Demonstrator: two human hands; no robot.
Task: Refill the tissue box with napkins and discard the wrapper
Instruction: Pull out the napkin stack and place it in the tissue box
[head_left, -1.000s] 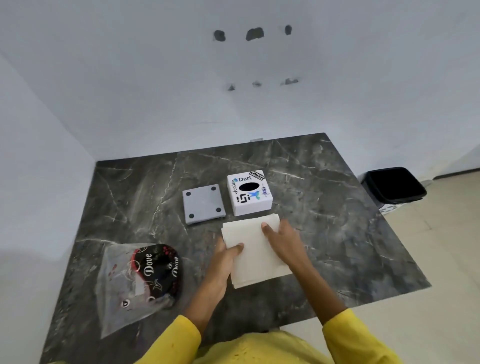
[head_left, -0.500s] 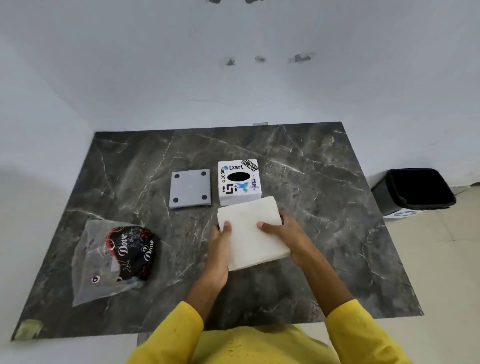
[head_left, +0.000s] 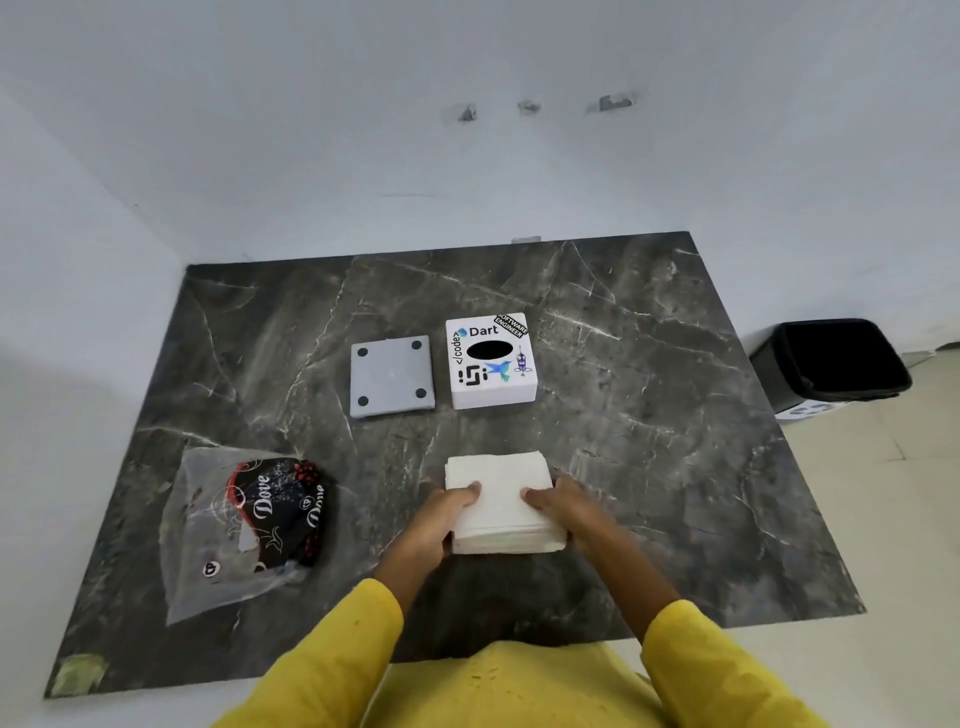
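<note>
A stack of white napkins (head_left: 501, 475) lies on the dark marble table (head_left: 649, 467), squared up in front of me. My left hand (head_left: 441, 519) grips its left side and my right hand (head_left: 566, 506) grips its right side, thumbs on top. Beyond the stack stands the white tissue box (head_left: 491, 361), covered in stickers, with a black oval slot on top. Its grey base plate (head_left: 391, 375) lies flat to the left of the box. The clear plastic wrapper (head_left: 244, 525) with a black printed patch rests at the table's left.
A black waste bin (head_left: 831, 364) stands on the floor beyond the table's right edge. White walls close in behind and on the left. A scrap of greenish tape (head_left: 78, 673) sits at the table's near left corner.
The napkin stack has been pulled back toward me, away from the tissue box, and squared between both hands. The camera tilted down.
</note>
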